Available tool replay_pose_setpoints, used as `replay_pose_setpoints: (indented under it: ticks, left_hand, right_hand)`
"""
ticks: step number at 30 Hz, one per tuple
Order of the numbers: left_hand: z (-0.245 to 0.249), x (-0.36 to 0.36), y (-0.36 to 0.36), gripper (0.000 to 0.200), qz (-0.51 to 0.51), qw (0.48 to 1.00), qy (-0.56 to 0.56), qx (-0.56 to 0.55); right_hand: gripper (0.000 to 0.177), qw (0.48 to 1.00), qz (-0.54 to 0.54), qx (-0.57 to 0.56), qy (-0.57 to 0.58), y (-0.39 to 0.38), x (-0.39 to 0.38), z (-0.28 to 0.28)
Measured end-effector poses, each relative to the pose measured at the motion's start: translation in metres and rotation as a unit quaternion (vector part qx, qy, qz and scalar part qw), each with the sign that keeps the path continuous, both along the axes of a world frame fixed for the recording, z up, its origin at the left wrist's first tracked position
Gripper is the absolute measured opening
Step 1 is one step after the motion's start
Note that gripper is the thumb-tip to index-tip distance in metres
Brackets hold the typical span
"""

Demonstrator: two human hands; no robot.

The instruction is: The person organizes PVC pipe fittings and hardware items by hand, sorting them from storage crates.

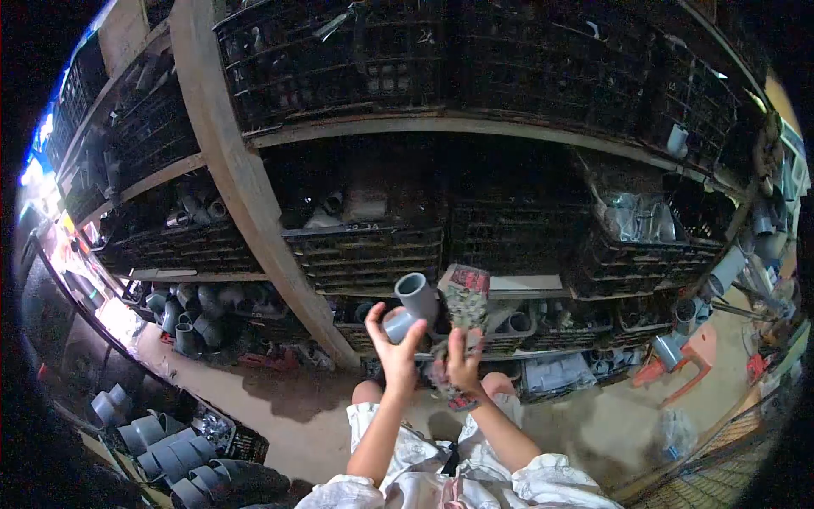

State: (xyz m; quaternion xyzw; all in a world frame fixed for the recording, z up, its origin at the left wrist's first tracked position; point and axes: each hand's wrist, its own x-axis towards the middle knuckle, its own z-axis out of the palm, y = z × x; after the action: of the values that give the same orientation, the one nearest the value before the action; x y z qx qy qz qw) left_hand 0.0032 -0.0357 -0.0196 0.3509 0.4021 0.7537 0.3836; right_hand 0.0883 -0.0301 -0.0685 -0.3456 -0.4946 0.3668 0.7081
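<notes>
Right of the slanting wooden post (238, 191), the left hand (397, 355) has its grip around a grey pipe fitting (420, 303), likely light, stiff, slightly slippery, best held by its barrel; the right hand (464, 373), farther from the post, clasps a blurred, soft-looking patterned cloth (466, 307)

It was a storeroom or the stock corner of a plumbing-supply shop: black plastic crates (365, 259) stood in rows on a wooden-framed rack (229, 170), many holding grey pipe fittings (199, 318). More fittings were heaped at the lower left, and clear plastic bags (636, 216) of small parts filled one crate.
</notes>
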Motion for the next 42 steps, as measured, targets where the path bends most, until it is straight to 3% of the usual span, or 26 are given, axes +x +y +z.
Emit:
replay_pose_setpoints:
  ticks: [1,3,4,7,8,10,11,12,14,16,17,20,24,26,28,29,32,34,36,38,39,41,42]
  left_hand:
    - [0.003,-0.004,0.005,0.065,-0.015,0.999,-0.029,0.017]
    - [0.012,-0.010,0.015,0.066,-0.015,0.998,-0.020,0.059]
    - [0.014,-0.010,0.015,0.066,0.011,0.997,0.020,0.071]
    - [0.016,-0.015,0.014,0.066,0.068,0.984,0.122,0.112]
    - [0.016,-0.015,0.011,0.067,0.070,0.979,0.144,0.127]
    - [0.021,-0.012,0.000,0.066,0.001,0.993,0.055,0.107]
    - [0.020,-0.012,-0.001,0.062,0.018,0.989,0.093,0.118]
    - [0.018,-0.011,-0.001,0.058,0.032,0.983,0.130,0.127]
    - [0.013,-0.008,0.000,0.047,0.006,0.991,0.053,0.125]
    - [0.020,-0.011,0.002,0.046,0.038,0.987,0.088,0.132]
    - [0.024,-0.011,0.001,0.043,0.014,0.989,0.064,0.133]
    - [0.023,-0.023,-0.003,0.043,0.068,0.927,0.337,0.148]
    - [0.029,-0.012,-0.020,0.049,0.146,0.885,0.409,0.170]
    - [0.032,-0.009,-0.026,0.047,0.184,0.877,0.405,0.182]
    - [0.027,-0.008,-0.022,0.045,0.207,0.911,0.317,0.160]
    - [0.029,-0.006,-0.021,0.044,0.201,0.929,0.277,0.139]
    - [0.023,-0.004,-0.026,0.043,0.168,0.900,0.370,0.157]
    - [0.016,0.006,-0.031,0.043,0.159,0.902,0.359,0.178]
    - [0.020,0.001,-0.022,0.042,0.175,0.890,0.384,0.173]
    - [0.019,-0.006,-0.009,0.040,0.186,0.896,0.377,0.146]
    - [0.020,-0.008,-0.001,0.039,0.187,0.916,0.334,0.118]
    - [0.018,-0.011,0.004,0.038,0.147,0.944,0.276,0.106]
    - [0.014,-0.011,0.002,0.039,0.157,0.924,0.327,0.121]
  right_hand:
    - [0.015,0.985,-0.053,0.065,-0.148,-0.004,0.000,-0.006]
    - [0.027,0.957,-0.058,0.125,-0.254,-0.011,-0.004,0.003]
    - [0.038,0.968,0.024,0.111,-0.226,-0.012,-0.005,0.012]
    - [0.053,0.945,-0.079,0.204,-0.242,-0.010,-0.006,0.042]
    - [0.054,0.946,-0.086,0.198,-0.241,-0.005,-0.004,0.047]
    - [0.056,0.948,-0.100,0.182,-0.239,0.004,0.003,0.057]
    - [0.054,0.957,-0.098,0.148,-0.229,0.001,0.001,0.069]
    - [0.050,0.937,-0.116,0.158,-0.289,0.003,0.001,0.079]
    - [0.044,0.884,-0.151,0.176,-0.406,0.006,0.002,0.090]
    - [0.037,0.884,-0.074,0.147,-0.439,-0.003,-0.002,0.089]
    - [0.038,0.884,-0.061,0.156,-0.436,-0.007,-0.001,0.083]
    - [0.047,0.898,-0.043,0.143,-0.413,-0.024,0.006,0.065]
    - [0.062,0.927,0.005,0.070,-0.370,-0.053,0.010,0.070]
    - [0.057,0.927,0.024,0.070,-0.368,-0.066,0.010,0.072]
    - [0.046,0.919,0.031,0.099,-0.379,-0.077,0.005,0.066]
    - [0.051,0.921,0.028,0.093,-0.376,-0.076,0.002,0.064]
    - [0.052,0.924,0.033,0.091,-0.371,-0.046,0.009,0.063]
    - [0.045,0.968,0.131,-0.007,-0.216,-0.033,0.011,0.077]
    - [0.046,0.968,0.115,-0.004,-0.223,-0.035,0.008,0.074]
    - [0.047,0.929,0.039,0.071,-0.361,-0.041,0.009,0.064]
    - [0.047,0.938,0.078,0.030,-0.337,-0.050,0.009,0.059]
    - [0.048,0.938,0.087,0.054,-0.332,-0.063,0.008,0.065]
    - [0.048,0.929,0.055,0.071,-0.359,-0.062,0.010,0.061]
